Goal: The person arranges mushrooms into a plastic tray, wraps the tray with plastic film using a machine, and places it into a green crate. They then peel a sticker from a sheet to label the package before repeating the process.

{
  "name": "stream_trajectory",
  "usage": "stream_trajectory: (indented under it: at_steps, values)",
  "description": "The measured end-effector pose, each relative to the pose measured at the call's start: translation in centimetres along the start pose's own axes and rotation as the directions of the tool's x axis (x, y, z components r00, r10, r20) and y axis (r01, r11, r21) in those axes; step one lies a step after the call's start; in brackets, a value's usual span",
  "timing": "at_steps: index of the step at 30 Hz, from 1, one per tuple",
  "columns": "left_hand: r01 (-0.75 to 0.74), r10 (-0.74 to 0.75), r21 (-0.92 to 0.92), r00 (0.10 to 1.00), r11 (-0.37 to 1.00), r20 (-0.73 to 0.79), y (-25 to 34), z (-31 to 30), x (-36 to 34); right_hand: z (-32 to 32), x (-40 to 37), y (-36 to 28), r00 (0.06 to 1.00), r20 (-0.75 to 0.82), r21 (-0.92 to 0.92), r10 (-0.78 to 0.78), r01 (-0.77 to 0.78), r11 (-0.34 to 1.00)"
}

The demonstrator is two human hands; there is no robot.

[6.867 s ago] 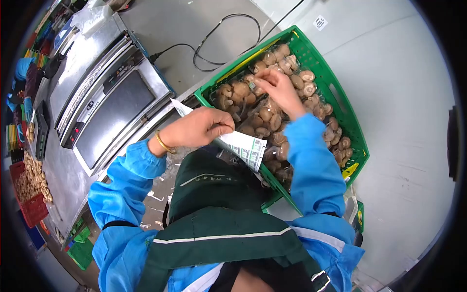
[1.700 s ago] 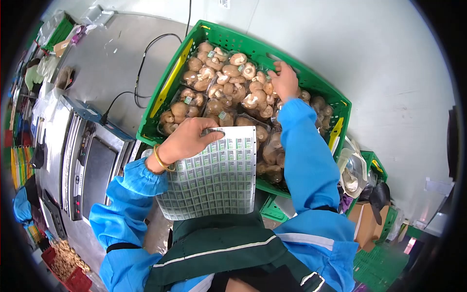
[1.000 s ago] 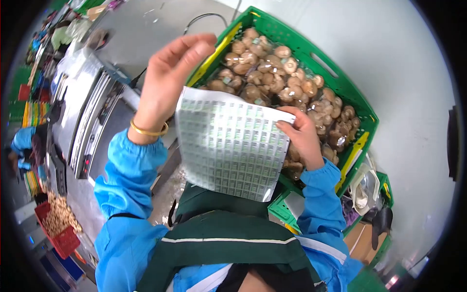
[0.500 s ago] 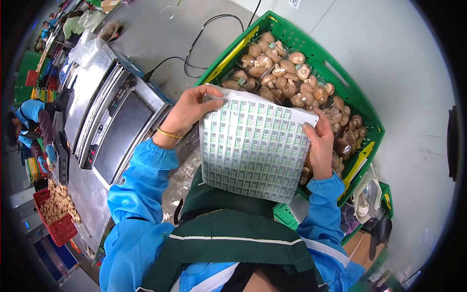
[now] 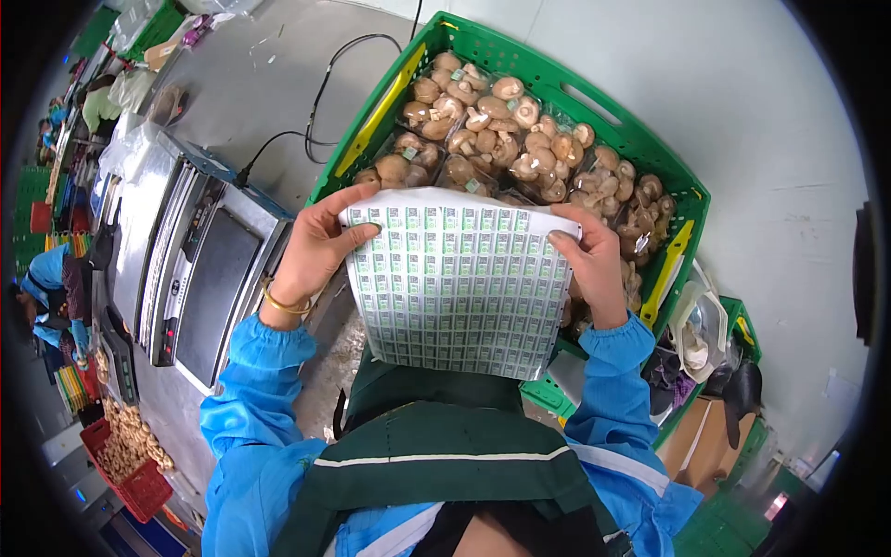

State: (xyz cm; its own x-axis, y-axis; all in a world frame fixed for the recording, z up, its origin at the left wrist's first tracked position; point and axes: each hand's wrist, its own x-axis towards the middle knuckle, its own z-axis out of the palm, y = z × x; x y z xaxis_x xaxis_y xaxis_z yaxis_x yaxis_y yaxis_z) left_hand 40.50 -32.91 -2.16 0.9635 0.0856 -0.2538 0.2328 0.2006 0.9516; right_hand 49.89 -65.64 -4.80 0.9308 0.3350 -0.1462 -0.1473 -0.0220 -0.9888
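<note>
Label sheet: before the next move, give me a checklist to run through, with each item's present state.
1. Label sheet held at both upper corners, left hand and right hand: ok.
2. Sheet spread open, printed side up toward the camera: ok.
3. Full view into the green crate: not ok, the sheet hides part of its near side.
4. Mushroom packs inside the crate: ok for those in view.
5. Every pack labelled: cannot tell; a few small labels show, but many pack tops are unclear or covered.
6. A loose label ready on a fingertip: cannot tell, none is visible.
</note>
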Motion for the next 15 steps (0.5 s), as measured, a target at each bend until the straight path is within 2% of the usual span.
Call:
stream_trajectory:
  at_steps: [2,3,6,8,9,11,12,13,14,15]
  values:
    - [-0.011,0.018,0.313,1.0,0.95,-0.018,-0.2,-0.6,-0.5,-0.3,-0.2,-0.2,0.999,0.052,-0.163,-0.009,0.017,0.987]
    - [-0.065,0.087,0.339,0.995,0.939,-0.05,-1.0,-0.8,-0.7,-0.4,-0.5,-0.2,0.999,0.047,-0.163,-0.006,0.014,0.987]
    - [-0.033,0.061,0.377,0.996,0.926,-0.063,-2.0,-1.6,-1.2,-0.7,-1.1,0.2,0.998,0.049,-0.17,0.028,-0.019,0.985]
    - [-0.032,0.06,0.347,0.996,0.937,-0.071,-2.2,-0.9,-1.2,-0.9,-1.1,1.3,1.0,0.013,-0.343,0.004,0.001,0.939]
    - [-0.027,0.063,0.359,0.994,0.933,-0.088,-2.5,-0.6,-1.1,-1.2,-0.9,1.7,1.0,0.011,-0.344,0.006,-0.002,0.939]
    - [-0.025,0.067,0.369,0.993,0.929,-0.1,-2.9,-0.5,-0.8,-2.1,-0.4,2.1,0.989,0.079,-0.562,0.123,-0.057,0.825]
    - [-0.055,0.095,0.383,0.992,0.922,-0.086,-3.2,-0.5,-0.6,-1.9,-0.2,1.7,0.989,0.077,-0.564,0.122,-0.058,0.824]
    - [-0.084,0.122,0.396,0.99,0.914,-0.071,-3.5,-0.5,-0.5,-1.3,-0.1,0.7,0.986,0.102,-0.628,-0.132,0.167,0.76]
    - [-0.084,0.12,0.394,0.99,0.915,-0.068,-3.4,-0.3,-0.5,-0.7,0.1,-0.1,0.916,0.146,-0.68,-0.373,0.367,0.635]
    - [-0.071,0.102,0.397,0.993,0.915,-0.057,-3.0,-0.2,-0.5,-0.1,0.3,-0.9,0.917,0.142,-0.683,-0.372,0.363,0.634]
